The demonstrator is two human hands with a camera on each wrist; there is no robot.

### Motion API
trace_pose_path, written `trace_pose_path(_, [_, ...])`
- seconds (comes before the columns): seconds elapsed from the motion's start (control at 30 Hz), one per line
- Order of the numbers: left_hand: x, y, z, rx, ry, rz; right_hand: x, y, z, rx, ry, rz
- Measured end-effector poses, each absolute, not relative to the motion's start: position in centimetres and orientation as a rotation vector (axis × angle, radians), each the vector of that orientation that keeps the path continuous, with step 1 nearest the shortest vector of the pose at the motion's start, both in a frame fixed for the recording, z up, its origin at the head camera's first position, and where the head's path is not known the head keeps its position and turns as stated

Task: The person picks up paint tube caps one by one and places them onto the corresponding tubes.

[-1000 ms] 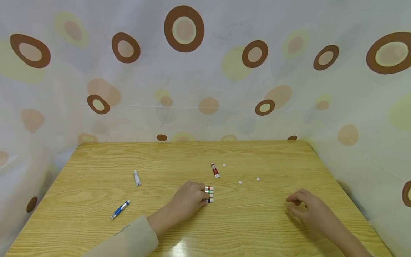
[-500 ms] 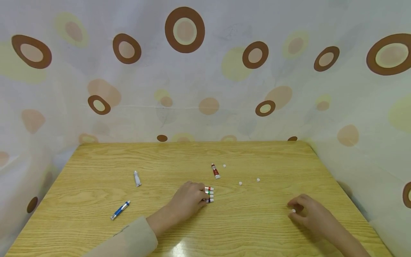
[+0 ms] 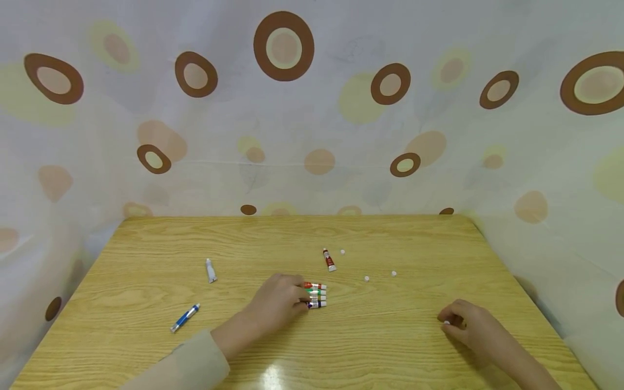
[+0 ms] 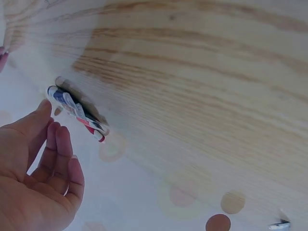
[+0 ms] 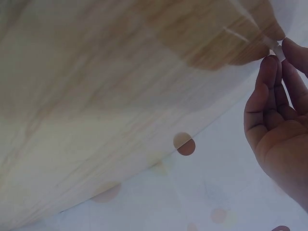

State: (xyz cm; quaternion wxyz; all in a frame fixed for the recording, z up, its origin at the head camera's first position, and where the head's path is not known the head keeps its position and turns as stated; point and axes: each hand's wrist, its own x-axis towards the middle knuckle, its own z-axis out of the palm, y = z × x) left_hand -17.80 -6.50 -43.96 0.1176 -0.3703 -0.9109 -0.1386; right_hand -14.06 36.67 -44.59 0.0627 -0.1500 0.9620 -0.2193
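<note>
A row of small paint tubes [image 3: 316, 295] with white caps lies side by side mid-table, with red, green and dark blue bands showing. Just left of them is my left hand [image 3: 275, 303], which overlaps their near ends in the head view. The left wrist view shows the left hand [image 4: 45, 173] with loosely bent fingers and nothing in them, a little apart from the tubes [image 4: 77, 111]. On the right, my right hand [image 3: 475, 329] pinches a small white cap [image 3: 447, 323] between thumb and fingertips, low over the table. That cap [image 5: 279, 52] shows between the fingertips in the right wrist view.
Behind the row lies a dark red tube [image 3: 329, 260]. Loose white caps lie right of it: one cap [image 3: 343, 252] beside it, another [image 3: 366, 279] and a third [image 3: 394, 273]. Farther left are a whitish tube [image 3: 210, 271] and a slim blue-and-silver pen-shaped thing [image 3: 185, 318]. Patterned sheeting [image 3: 273, 179] walls the table.
My left hand has drawn back left, uncovering more of the tubes. The right hand has moved slightly nearer, and a white cap now shows at its fingertips.
</note>
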Motion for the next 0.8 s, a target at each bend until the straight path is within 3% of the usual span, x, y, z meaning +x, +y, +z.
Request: trace_pose_path(0.8, [-17.3, -13.7, -43.1, -0.803, -2.683, -0.41, -13.9, 35.0, -44.2, -0.516, 3.001, -0.678])
